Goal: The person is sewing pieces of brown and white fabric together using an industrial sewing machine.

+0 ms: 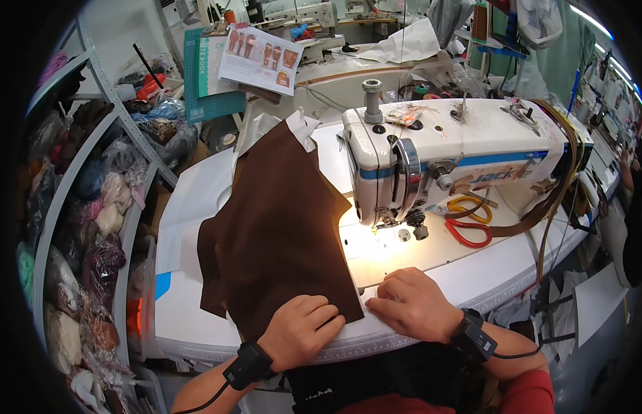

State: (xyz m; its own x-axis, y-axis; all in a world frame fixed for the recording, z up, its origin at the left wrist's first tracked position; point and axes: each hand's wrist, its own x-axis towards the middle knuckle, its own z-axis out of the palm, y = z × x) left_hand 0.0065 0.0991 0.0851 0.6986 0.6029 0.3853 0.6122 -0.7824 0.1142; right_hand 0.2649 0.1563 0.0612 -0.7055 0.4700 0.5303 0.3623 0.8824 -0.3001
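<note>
A piece of dark brown fabric (273,221) lies over the left part of the white sewing table (190,228), its right edge beside the needle area. Near its front edge, my left hand (300,331) rests with fingers curled down on the cloth. Just right of the fabric's near corner is my right hand (414,303), its fingers bent and pressed together at the table's front; whatever they pinch is hidden. Behind that hand stands a white and blue sewing machine (397,165), its lamp lighting the metal bed (376,265).
Scissors with red handles (468,234) and yellow-handled scissors (471,209) lie under the machine arm. A brown strip (552,200) hangs over the machine's right end. At left, a metal shelf (131,269) holds bagged materials. A printed sheet (259,58) stands behind the fabric.
</note>
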